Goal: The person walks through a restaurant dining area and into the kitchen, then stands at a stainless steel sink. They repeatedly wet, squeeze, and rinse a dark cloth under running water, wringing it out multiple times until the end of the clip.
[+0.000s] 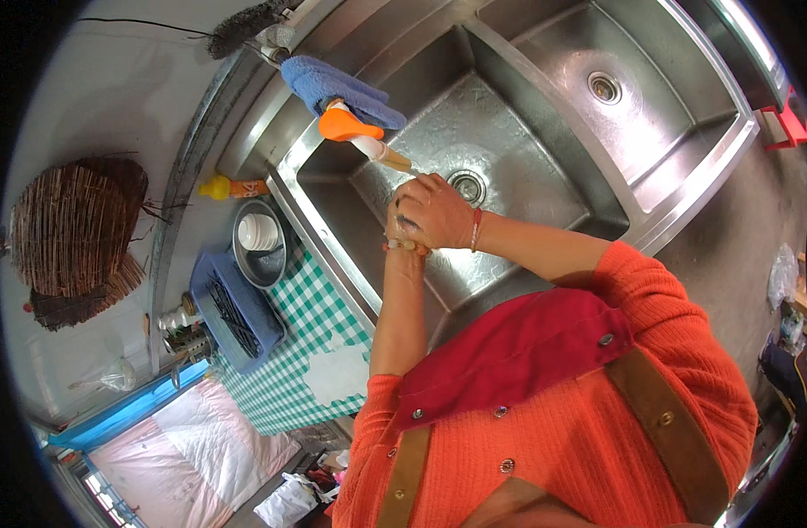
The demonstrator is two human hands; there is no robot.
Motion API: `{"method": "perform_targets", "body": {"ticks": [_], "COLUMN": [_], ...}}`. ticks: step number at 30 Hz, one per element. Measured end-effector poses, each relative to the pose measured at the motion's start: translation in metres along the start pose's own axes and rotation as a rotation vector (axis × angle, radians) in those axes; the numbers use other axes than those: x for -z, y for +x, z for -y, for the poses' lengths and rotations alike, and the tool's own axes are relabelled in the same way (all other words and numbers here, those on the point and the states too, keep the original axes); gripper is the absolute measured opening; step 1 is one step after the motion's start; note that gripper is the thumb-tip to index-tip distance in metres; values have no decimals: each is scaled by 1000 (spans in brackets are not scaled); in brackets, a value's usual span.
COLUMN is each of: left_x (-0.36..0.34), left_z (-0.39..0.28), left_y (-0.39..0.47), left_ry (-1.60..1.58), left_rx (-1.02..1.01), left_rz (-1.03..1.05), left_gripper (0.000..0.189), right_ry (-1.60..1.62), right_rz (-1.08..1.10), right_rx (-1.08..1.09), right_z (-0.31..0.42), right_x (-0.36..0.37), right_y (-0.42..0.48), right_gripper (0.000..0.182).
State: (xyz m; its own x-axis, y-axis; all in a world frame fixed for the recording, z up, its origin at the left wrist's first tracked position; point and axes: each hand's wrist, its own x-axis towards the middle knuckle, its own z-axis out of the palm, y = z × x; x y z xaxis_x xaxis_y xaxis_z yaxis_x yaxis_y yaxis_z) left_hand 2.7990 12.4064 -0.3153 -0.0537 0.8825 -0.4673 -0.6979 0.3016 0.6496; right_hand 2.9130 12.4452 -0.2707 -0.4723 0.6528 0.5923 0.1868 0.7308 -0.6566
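Over the left basin of a stainless steel double sink point(542, 277), my right hand point(436, 211) lies across the back of my left hand point(397, 228), hiding most of it. Both are close below the end of a faucet spout point(397, 160), and a thin stream of water seems to reach them. An orange faucet handle point(350, 125) sits above the spout, beside a blue cloth point(337, 92). The round drain point(469, 188) shows just past my right hand. I wear a bracelet on each wrist. Neither hand shows any object in it, though the palms are hidden.
Left of the sink, a green checkered cloth point(317, 303) carries a blue basket point(245, 317) of dark chopsticks and a metal bowl point(279, 264) with stacked white bowls point(258, 232). A yellow-capped bottle point(235, 188) stands by the sink's edge. The second basin point(647, 132) lies to the right.
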Motion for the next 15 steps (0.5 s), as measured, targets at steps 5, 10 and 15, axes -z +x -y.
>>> {"method": "perform_targets", "body": {"ticks": [5,10,15], "left_x": [-23,-38,-9], "left_z": [9,5,-24], "left_y": [3,-2,28], "left_ry": [-210,715,-199], "left_rx": [33,-433,-159], "left_rz": [-247,-438,-369], "left_gripper": [24,30,36], "right_ry": [134,1239,989], "right_rz": [136,64,291], "right_rx": [-703,-1484,-1588], "right_z": [-21,-73,-39], "right_x": [-19,0,4], "right_y": [13,8,-27], "right_gripper": [23,28,50]}}
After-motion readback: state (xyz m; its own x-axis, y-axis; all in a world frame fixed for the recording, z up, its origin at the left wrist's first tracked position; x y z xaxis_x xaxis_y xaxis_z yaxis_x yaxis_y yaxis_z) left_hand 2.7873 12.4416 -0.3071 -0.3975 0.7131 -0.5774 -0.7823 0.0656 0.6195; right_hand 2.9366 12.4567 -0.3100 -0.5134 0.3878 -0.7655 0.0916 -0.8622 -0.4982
